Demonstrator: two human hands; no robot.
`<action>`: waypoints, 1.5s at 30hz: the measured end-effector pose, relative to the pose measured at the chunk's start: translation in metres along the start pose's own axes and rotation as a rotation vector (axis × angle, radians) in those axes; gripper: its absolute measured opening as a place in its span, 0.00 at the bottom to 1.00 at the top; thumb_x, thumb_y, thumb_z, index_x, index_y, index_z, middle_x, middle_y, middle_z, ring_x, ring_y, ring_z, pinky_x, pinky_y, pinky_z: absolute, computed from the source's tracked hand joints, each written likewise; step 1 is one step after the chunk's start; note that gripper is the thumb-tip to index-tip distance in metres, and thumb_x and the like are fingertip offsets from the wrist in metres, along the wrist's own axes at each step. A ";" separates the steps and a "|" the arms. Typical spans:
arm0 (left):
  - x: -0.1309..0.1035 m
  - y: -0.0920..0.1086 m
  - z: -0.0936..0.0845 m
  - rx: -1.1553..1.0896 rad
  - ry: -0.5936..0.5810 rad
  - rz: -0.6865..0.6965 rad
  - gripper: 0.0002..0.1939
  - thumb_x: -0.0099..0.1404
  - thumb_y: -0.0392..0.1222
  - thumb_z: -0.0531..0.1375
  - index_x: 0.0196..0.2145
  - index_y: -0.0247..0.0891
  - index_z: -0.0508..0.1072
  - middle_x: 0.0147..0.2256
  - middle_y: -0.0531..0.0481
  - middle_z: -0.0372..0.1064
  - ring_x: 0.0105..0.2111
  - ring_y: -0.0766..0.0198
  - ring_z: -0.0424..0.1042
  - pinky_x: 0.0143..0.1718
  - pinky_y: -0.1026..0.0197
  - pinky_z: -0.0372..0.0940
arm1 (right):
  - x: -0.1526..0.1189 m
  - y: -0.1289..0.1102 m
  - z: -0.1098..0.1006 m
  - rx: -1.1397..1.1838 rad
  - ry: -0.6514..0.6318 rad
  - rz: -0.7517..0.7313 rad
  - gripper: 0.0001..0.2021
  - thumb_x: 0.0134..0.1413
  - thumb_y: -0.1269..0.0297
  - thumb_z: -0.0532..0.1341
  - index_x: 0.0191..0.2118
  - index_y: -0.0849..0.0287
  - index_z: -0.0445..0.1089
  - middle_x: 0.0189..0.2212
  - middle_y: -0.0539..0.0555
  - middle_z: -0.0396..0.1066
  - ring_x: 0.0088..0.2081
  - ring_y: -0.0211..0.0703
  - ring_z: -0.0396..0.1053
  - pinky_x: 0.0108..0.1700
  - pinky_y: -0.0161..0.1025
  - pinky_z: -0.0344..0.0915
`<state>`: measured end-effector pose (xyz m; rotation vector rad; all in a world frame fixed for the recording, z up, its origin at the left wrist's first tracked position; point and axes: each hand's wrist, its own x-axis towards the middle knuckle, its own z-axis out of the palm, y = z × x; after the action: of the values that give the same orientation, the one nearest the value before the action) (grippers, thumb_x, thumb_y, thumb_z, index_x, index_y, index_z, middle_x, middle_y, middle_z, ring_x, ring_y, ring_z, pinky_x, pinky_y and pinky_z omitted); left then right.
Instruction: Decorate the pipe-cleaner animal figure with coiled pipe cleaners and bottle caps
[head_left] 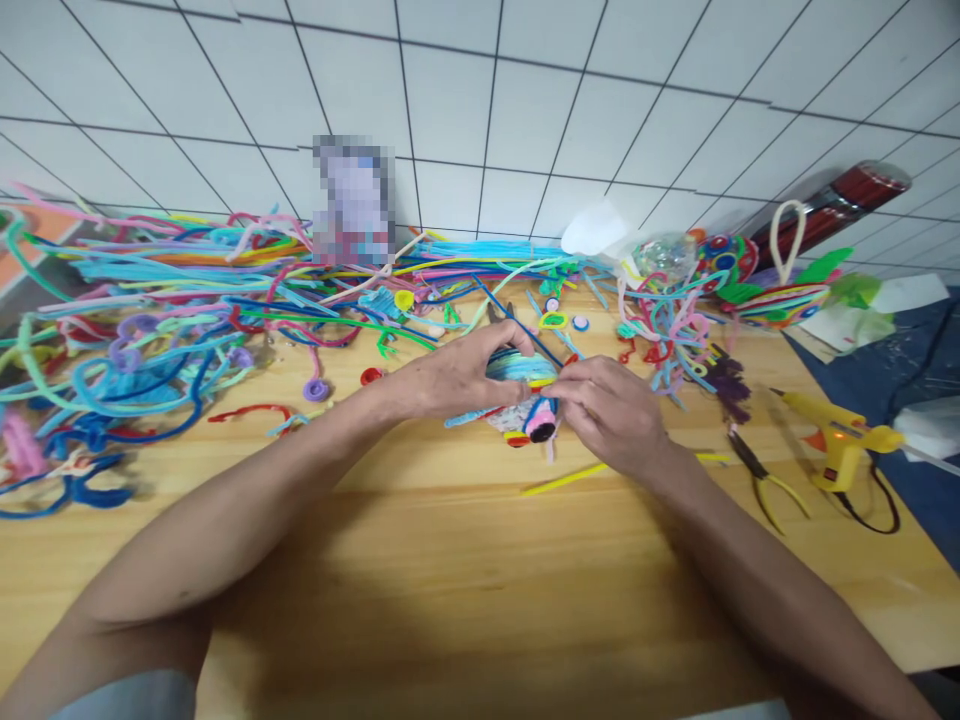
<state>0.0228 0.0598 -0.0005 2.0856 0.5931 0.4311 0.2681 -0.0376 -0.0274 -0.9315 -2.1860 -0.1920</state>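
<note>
A wooden table, heaped pipe cleaners at the back, and a striped pipe-cleaner piece between two hands.
The left hand curls around the piece, thumb and fingers clamped on it; the right hand has its fingertips pinched together at the yellow-and-red band. Light-blue coils and a pink-and-black end are in place; loose ends jut out, so it seems part-made, what remains being unclear. A glue gun, then pliers, lie to the right. No brand or writing is legible; the upright object is pixelated.
</note>
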 end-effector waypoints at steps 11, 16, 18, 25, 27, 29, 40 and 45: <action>0.004 -0.005 0.004 0.007 0.001 0.103 0.21 0.69 0.51 0.64 0.56 0.42 0.75 0.55 0.46 0.74 0.56 0.52 0.71 0.62 0.52 0.65 | 0.000 0.003 0.000 0.056 0.010 0.101 0.13 0.63 0.78 0.63 0.45 0.50 0.76 0.39 0.53 0.81 0.42 0.45 0.80 0.43 0.42 0.76; 0.004 -0.004 0.005 -0.032 0.004 0.058 0.22 0.69 0.54 0.65 0.56 0.42 0.74 0.54 0.46 0.74 0.55 0.53 0.72 0.60 0.52 0.66 | 0.001 0.004 -0.002 0.030 0.005 0.043 0.14 0.62 0.79 0.63 0.45 0.50 0.76 0.39 0.53 0.81 0.41 0.45 0.80 0.43 0.42 0.76; 0.004 -0.003 0.006 -0.065 -0.007 0.044 0.22 0.68 0.53 0.65 0.55 0.41 0.72 0.55 0.47 0.73 0.53 0.54 0.72 0.57 0.53 0.67 | 0.001 0.003 -0.002 0.044 0.008 0.063 0.14 0.62 0.78 0.64 0.46 0.50 0.76 0.39 0.53 0.81 0.42 0.45 0.80 0.43 0.42 0.76; 0.002 -0.001 0.007 -0.129 -0.041 0.008 0.20 0.68 0.49 0.65 0.53 0.40 0.68 0.52 0.48 0.72 0.47 0.59 0.73 0.46 0.59 0.69 | 0.004 0.000 -0.006 0.174 0.010 0.311 0.08 0.61 0.71 0.67 0.43 0.51 0.72 0.39 0.52 0.79 0.42 0.46 0.78 0.46 0.43 0.73; 0.003 -0.001 0.007 -0.142 -0.046 0.006 0.20 0.68 0.48 0.65 0.53 0.40 0.68 0.52 0.48 0.73 0.48 0.58 0.73 0.47 0.59 0.69 | 0.004 0.000 -0.008 0.233 0.033 0.419 0.05 0.62 0.67 0.66 0.38 0.51 0.69 0.37 0.51 0.77 0.40 0.46 0.76 0.44 0.44 0.72; 0.003 0.000 0.008 -0.153 -0.044 0.003 0.21 0.68 0.49 0.65 0.54 0.41 0.69 0.52 0.47 0.73 0.48 0.57 0.73 0.47 0.58 0.70 | 0.004 0.000 -0.010 0.295 0.056 0.510 0.07 0.64 0.66 0.63 0.33 0.52 0.66 0.32 0.49 0.73 0.36 0.44 0.72 0.41 0.43 0.68; 0.005 -0.002 0.006 -0.037 -0.022 0.012 0.25 0.67 0.55 0.64 0.57 0.40 0.71 0.55 0.46 0.72 0.53 0.54 0.72 0.55 0.55 0.69 | 0.003 -0.007 -0.023 0.431 0.056 0.718 0.15 0.68 0.58 0.59 0.28 0.53 0.64 0.24 0.47 0.62 0.27 0.40 0.61 0.31 0.40 0.57; 0.004 -0.002 0.007 -0.075 -0.054 -0.018 0.26 0.67 0.55 0.64 0.57 0.39 0.69 0.50 0.47 0.73 0.46 0.56 0.73 0.47 0.57 0.72 | 0.001 -0.036 -0.041 0.395 0.051 0.714 0.23 0.71 0.56 0.59 0.23 0.54 0.60 0.20 0.46 0.58 0.24 0.37 0.57 0.28 0.39 0.53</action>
<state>0.0297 0.0583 -0.0057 2.0123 0.5551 0.3798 0.2668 -0.0791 0.0073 -1.3710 -1.6296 0.5283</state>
